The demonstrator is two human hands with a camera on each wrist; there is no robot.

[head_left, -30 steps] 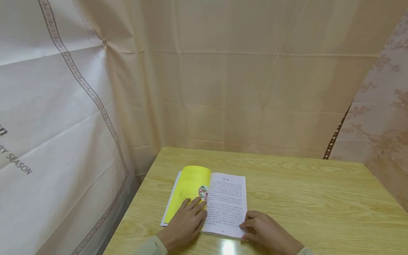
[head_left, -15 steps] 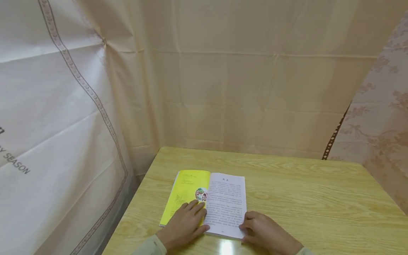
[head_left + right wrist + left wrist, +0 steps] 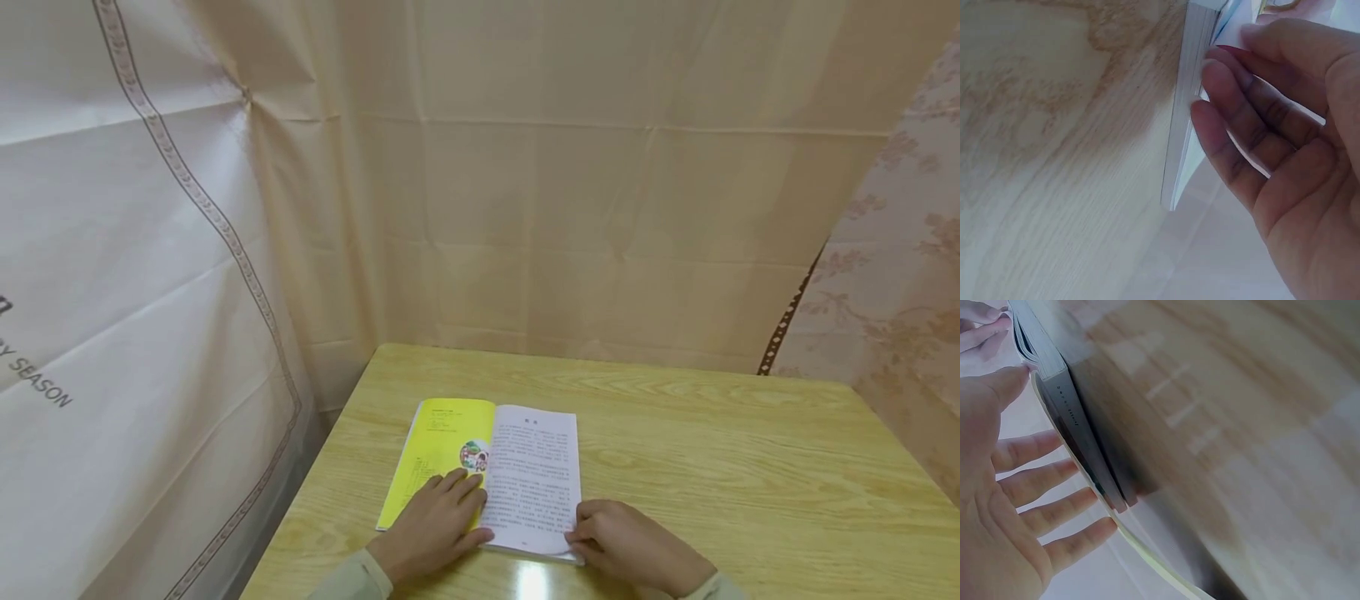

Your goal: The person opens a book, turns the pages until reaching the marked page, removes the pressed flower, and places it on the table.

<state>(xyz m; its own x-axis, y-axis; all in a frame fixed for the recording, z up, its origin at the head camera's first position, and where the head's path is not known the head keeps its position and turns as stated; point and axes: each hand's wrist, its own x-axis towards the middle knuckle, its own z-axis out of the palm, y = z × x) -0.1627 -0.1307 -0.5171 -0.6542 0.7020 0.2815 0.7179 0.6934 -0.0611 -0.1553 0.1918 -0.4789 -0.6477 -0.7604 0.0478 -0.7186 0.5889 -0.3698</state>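
Note:
An open book (image 3: 534, 475) lies on the wooden table in the head view. Its left side is a bright yellow page (image 3: 442, 429) with a small round picture; its right side is a white page of printed text. My left hand (image 3: 438, 521) rests flat over the lower yellow page, thumb reaching across the fold near the bottom edge. With thumb and fingers, my right hand (image 3: 633, 546) pinches the lower right corner of the white page, which curls slightly up from the pages beneath. In the right wrist view, the other fingers lie beside the book's page edges (image 3: 1184, 119).
The light wooden table (image 3: 720, 450) extends to the right of the book. A beige cloth (image 3: 585, 208) hangs behind it, a white printed cloth (image 3: 150, 333) on the left and a flowered one (image 3: 892, 283) on the right.
The yellow page has settled flat onto the left side, and my left thumb has spread out toward the fold. My right fingers have raised the white page's lower corner a little.

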